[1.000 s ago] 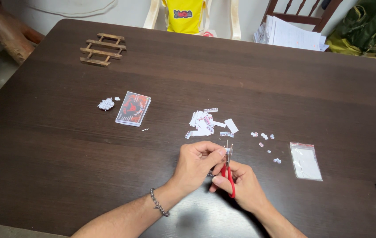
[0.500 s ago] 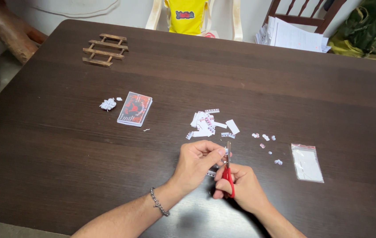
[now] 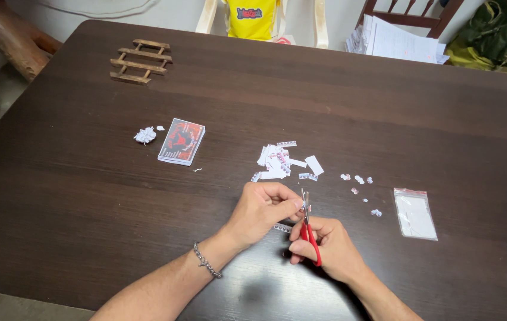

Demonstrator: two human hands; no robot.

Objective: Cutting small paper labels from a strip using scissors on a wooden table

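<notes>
My right hand (image 3: 330,249) grips small red-handled scissors (image 3: 308,229), blades pointing away from me. My left hand (image 3: 262,208), a chain bracelet on its wrist, pinches a tiny white paper piece (image 3: 304,207) at the blades. Just beyond my hands lies a pile of cut white paper pieces (image 3: 282,161) on the dark wooden table (image 3: 87,214). A few smaller scraps (image 3: 357,179) are scattered to the right of the pile.
A red-and-black card pack (image 3: 181,141) lies left of the pile, a crumpled white scrap (image 3: 144,135) beside it. A small clear zip bag (image 3: 415,213) sits at right. A little wooden fence piece (image 3: 140,60) is far left. Chairs and stacked papers (image 3: 396,40) stand behind the table.
Both hands stay at the same spot with the scissors at the paper piece; only the view has shifted slightly.
</notes>
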